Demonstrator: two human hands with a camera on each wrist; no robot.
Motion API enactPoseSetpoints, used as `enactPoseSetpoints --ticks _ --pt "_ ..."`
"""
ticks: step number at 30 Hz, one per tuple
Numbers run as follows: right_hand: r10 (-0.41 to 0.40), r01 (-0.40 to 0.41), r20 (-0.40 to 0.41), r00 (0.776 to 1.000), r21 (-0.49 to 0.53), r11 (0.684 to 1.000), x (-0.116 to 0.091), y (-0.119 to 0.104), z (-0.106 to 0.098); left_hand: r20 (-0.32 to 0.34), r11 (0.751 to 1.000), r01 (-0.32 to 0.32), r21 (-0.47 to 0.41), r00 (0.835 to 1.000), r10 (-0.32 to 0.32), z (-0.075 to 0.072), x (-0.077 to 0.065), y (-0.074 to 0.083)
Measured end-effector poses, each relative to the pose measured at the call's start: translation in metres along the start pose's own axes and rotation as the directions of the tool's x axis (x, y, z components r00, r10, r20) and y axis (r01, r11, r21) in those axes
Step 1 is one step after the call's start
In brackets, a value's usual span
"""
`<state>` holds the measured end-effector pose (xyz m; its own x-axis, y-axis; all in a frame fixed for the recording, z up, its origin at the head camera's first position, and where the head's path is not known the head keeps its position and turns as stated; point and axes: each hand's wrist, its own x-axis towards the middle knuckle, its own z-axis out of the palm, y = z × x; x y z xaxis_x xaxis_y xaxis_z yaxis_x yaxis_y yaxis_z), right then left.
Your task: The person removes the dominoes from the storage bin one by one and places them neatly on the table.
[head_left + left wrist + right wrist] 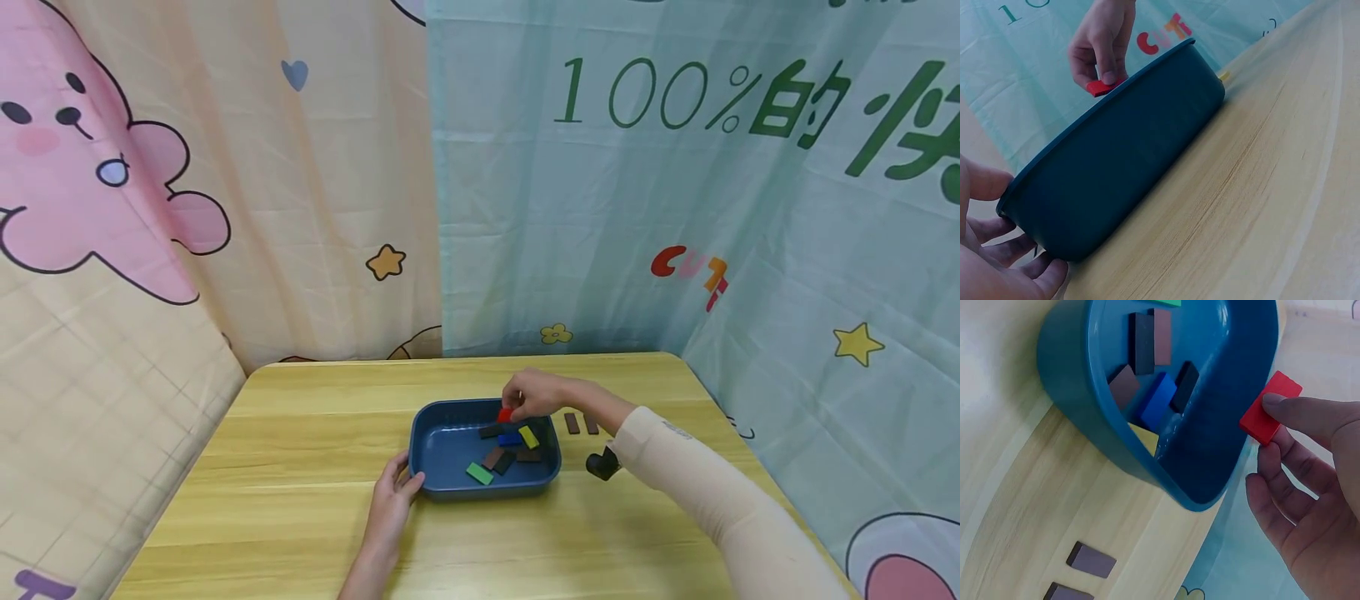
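A blue plastic bin (442,454) stands on the table with several small flat blocks inside. My left hand (392,493) holds its left end, the thumb at the rim and the fingers against the outer wall, as the left wrist view shows. Over the far right rim, my right hand (542,394) pinches a red block (1272,407) between thumb and fingers. Inside lie a green block (480,473), a blue block (1157,402), a yellow block (528,437), and several black and brown ones.
Two brown blocks (572,423) lie on the wooden table (300,467) right of the bin. Nearer, partly behind the right sleeve, is a black object (602,464) of unclear kind. Printed curtains (337,208) hang behind the table and at both sides.
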<state>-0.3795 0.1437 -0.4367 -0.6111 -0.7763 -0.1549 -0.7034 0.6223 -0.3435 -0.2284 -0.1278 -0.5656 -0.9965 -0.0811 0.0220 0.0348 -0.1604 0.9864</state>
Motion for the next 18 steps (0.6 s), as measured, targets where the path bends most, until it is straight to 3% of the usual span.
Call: enactPoseSetpoints --ticks 18 --pt "0.035 -0.029 -0.083 0.996 0.082 0.996 -0.042 0.02 -0.014 -0.015 1.0 0.004 0.006 1.0 -0.004 0.0 0.0 -0.002"
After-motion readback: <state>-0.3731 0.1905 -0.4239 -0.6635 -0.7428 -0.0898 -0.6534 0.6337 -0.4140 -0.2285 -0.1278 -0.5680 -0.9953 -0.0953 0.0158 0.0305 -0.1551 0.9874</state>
